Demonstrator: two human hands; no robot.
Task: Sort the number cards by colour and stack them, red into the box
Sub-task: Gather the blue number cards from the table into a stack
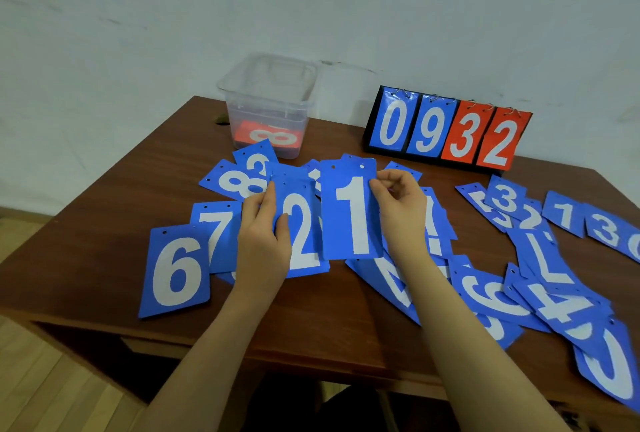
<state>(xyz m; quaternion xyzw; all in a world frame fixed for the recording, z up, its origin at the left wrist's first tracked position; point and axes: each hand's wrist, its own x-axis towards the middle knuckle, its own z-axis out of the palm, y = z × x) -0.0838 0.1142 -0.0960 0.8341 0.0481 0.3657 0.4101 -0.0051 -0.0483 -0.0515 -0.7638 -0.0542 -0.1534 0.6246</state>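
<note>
My left hand [265, 237] grips a blue stack w/ the 2 card [302, 234] on top; right hand [398, 204] pinches the blue 1 card [351, 213] just beside it. Red 8 card [268, 136] lies in the clear box [242, 113], far side of the table [104, 223].

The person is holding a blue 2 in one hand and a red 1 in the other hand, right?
Almost. The 1 card in the right hand is blue, not red; the head view shows it. The left hand does hold the blue 2 card. The only loose red card lies in the clear box.
</note>
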